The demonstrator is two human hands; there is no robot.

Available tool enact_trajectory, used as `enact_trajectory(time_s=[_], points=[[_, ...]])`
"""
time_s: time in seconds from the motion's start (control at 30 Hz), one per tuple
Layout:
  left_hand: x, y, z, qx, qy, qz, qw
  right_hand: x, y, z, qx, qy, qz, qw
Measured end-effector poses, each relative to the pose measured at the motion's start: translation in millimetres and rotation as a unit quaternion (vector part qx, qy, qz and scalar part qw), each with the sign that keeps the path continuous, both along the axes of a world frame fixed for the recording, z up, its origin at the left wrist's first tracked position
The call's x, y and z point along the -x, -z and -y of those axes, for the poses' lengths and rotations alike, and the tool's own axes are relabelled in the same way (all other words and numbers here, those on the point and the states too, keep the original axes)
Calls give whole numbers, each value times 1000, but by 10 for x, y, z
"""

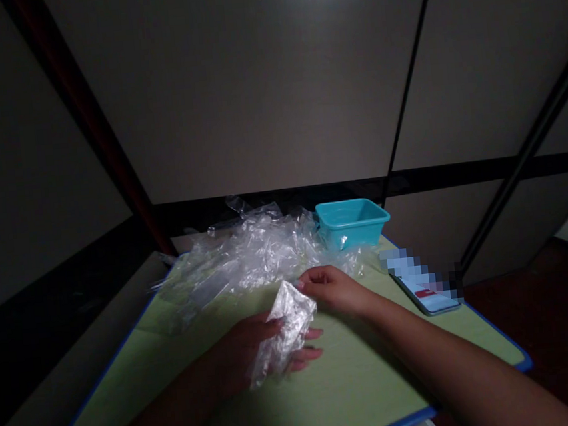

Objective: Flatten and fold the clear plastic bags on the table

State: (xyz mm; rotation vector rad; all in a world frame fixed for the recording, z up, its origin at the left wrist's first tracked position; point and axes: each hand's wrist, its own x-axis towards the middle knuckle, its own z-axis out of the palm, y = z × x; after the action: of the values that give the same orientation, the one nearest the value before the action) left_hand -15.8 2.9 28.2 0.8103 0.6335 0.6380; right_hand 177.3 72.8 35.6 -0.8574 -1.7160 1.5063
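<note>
A crinkled clear plastic bag lies over the palm and fingers of my left hand, above the table's middle. The fingers of my left hand are spread and point right, with their tips showing beyond the bag. My right hand pinches the bag's upper right edge between thumb and forefinger. Behind both hands, a loose heap of clear plastic bags covers the far side of the table.
The green table has a blue edge. At its back right stands a turquoise plastic basket, touched by some bags. A phone with a lit screen lies near the right edge. Cabinet panels rise behind the table.
</note>
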Motion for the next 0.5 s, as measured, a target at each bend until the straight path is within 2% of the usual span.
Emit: enact_trajectory(time_s=[0.13,0.27,0.4,0.5], points=[[0,-8,6,7,41,-14,999,23,13,45,7,-49,-10,999],[28,25,-26,13,57,-28,998,-11,26,-7,-24,-39,9,999],[77,34,-81,13,13,-84,996,-59,122,-124,-61,23,109,992],[103,-22,-122,-4,-37,-157,987,-91,199,-204,-83,56,181,978]])
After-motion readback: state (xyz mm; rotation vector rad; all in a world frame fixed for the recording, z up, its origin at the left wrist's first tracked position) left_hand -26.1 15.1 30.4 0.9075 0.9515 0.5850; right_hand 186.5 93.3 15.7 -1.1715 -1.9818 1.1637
